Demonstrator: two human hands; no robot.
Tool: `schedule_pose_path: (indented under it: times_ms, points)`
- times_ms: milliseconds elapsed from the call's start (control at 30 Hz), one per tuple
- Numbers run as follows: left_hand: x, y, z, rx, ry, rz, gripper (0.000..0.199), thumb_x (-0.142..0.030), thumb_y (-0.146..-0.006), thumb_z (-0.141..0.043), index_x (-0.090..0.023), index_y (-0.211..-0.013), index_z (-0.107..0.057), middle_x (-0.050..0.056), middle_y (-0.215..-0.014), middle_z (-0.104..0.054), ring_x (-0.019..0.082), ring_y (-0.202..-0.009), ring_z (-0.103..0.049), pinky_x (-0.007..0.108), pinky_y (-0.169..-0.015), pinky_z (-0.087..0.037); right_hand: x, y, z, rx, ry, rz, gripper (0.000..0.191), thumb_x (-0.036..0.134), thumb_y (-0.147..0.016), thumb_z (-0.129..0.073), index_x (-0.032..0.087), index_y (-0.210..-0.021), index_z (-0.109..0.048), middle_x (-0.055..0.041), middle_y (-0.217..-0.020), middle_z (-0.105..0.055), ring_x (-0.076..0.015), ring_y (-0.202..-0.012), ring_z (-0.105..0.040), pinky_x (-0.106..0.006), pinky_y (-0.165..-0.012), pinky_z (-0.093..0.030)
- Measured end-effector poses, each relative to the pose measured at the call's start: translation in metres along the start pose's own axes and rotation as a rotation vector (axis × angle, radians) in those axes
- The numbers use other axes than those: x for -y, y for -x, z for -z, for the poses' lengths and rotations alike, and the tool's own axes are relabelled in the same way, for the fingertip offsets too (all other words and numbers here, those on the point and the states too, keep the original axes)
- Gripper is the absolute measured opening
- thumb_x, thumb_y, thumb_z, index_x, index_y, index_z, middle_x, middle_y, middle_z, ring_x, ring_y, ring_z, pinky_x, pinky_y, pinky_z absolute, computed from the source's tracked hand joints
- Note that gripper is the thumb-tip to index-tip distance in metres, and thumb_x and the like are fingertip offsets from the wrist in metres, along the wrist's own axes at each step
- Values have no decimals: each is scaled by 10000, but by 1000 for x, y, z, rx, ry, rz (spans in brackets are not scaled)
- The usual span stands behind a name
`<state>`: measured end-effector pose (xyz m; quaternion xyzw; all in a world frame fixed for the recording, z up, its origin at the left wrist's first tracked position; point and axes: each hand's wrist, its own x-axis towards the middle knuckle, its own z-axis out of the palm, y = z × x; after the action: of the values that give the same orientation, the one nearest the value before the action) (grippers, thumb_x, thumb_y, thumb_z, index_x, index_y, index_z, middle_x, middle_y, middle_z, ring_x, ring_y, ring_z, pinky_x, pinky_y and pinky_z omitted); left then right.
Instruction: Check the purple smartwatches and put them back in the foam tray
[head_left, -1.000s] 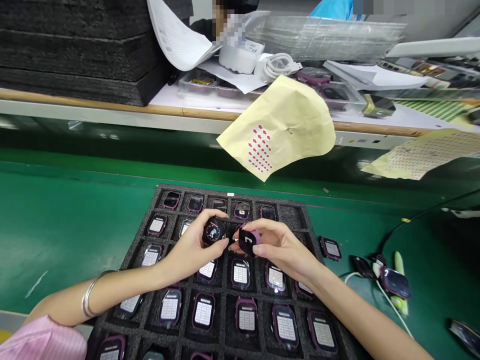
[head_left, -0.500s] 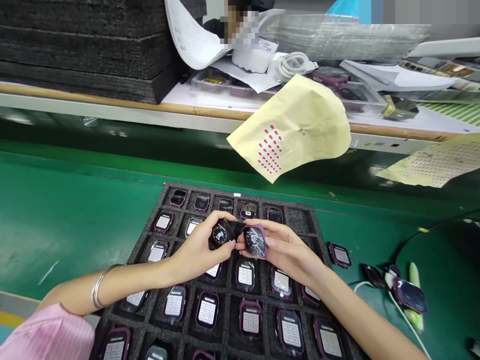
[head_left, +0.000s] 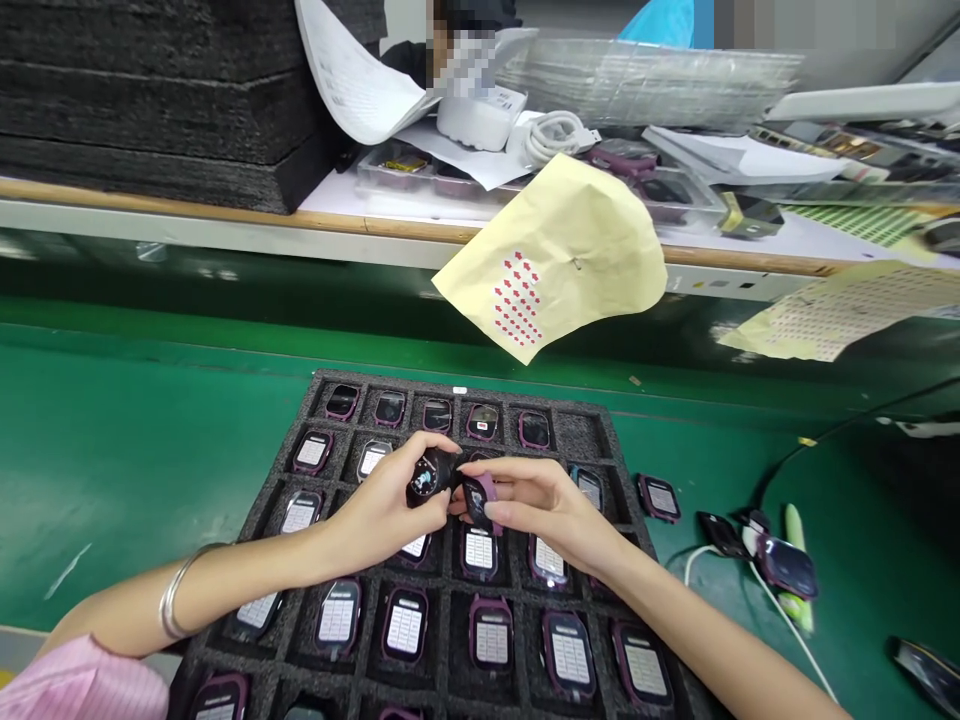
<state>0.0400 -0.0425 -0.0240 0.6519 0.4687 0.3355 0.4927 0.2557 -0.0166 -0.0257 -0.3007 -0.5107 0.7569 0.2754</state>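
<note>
Between finger and thumb, my left hand (head_left: 386, 505) grips a black smartwatch (head_left: 425, 480) whose lit dial faces up. Close beside it, my right hand (head_left: 547, 505) pinches a purple-framed smartwatch (head_left: 478, 502), tilted so its dark screen is seen at a slant. The two watches almost meet; whether they touch I cannot tell. Under both hands lies a black foam tray (head_left: 442, 605) divided into compartments. Several purple- or dark-cased watch bodies sit in it, such as this watch body (head_left: 406, 622), many showing white printed screens.
On the green mat, right of the tray, lie a watch body (head_left: 659, 497), a white cable (head_left: 810, 655) and a watch (head_left: 787, 567) beside a green stick. A yellow paper sheet (head_left: 592, 250) hangs off the shelf edge (head_left: 405, 230). Black foam stacks (head_left: 150, 110) stand at the back left.
My right hand has turned the purple-framed watch, so its screen now shows edge-on rather than facing up. The whole scene has shifted slightly left in view.
</note>
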Motion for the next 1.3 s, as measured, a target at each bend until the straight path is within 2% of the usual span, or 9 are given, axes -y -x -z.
schedule_pose_path:
  times_ms: [233,433,567,733,800,900,1033,1167,1300]
  points:
    - [1,-1,2,-48,-32,6,368,-204,-812,-531,-227,-1176,-483,43,-1141,-588,217,-1059,-543,320,-917,-418,3,4,-1,34,22,-37,374,246,-818,-739,197,-1180,-655,-83,-1023,-720,-234,-1008,-661,-310,-810,-526]
    - [0,0,3,-13,-48,34,327,-186,-813,-518,-232,-1134,-484,29,-1088,-600,208,-1042,-545,304,-899,-420,8,4,-4,-30,-13,-11,354,250,-779,-769,175,-1114,-686,-69,-961,-723,-225,-911,-694,-305,-771,-540]
    - [3,3,2,-24,-42,67,350,-257,-844,-517,-238,-1188,-458,33,-1095,-602,207,-1025,-563,289,-884,-438,9,7,-7,43,-68,-18,414,280,-752,-788,162,-1134,-678,-51,-905,-709,-219,-912,-691,-310,-806,-523]
    - [7,8,-2,-29,-35,157,333,-368,-823,-560,-266,-1133,-493,18,-1074,-619,229,-1013,-586,291,-874,-460,3,7,-4,77,-140,-2,447,277,-709,-824,136,-1109,-683,-27,-816,-690,-145,-763,-674,-239,-745,-501]
    - [6,10,-5,-66,-20,192,372,-428,-802,-585,-282,-1135,-502,6,-956,-623,240,-965,-596,293,-827,-488,1,6,-2,96,-176,46,458,279,-710,-824,119,-1112,-676,-31,-792,-685,-132,-720,-657,-228,-709,-499]
    - [7,11,-6,-88,-16,232,416,-508,-784,-592,-300,-1136,-513,-10,-775,-596,216,-729,-592,285,-681,-519,0,6,0,141,-202,73,482,286,-730,-812,107,-1148,-653,-49,-810,-684,-145,-746,-656,-237,-704,-500]
    - [19,7,0,-87,-50,212,431,-550,-789,-574,-314,-1144,-511,-17,-807,-619,152,-530,-499,262,-558,-504,0,6,2,127,-218,72,495,290,-707,-828,106,-1135,-660,-50,-821,-679,-153,-769,-655,-238,-717,-495]
    - [30,0,6,-36,-78,193,511,-520,-713,-661,-276,-1145,-534,-9,-749,-617,217,-713,-625,265,-620,-542,-3,7,3,101,-187,95,477,258,-717,-825,112,-1141,-662,-50,-846,-671,-142,-761,-645,-243,-735,-493]
    - [18,1,-1,-93,-31,156,408,-449,-780,-599,-260,-1133,-521,20,-928,-646,253,-981,-625,302,-813,-537,-1,9,2,26,-161,142,403,230,-757,-795,130,-1129,-675,-46,-849,-681,-125,-727,-655,-232,-715,-499]
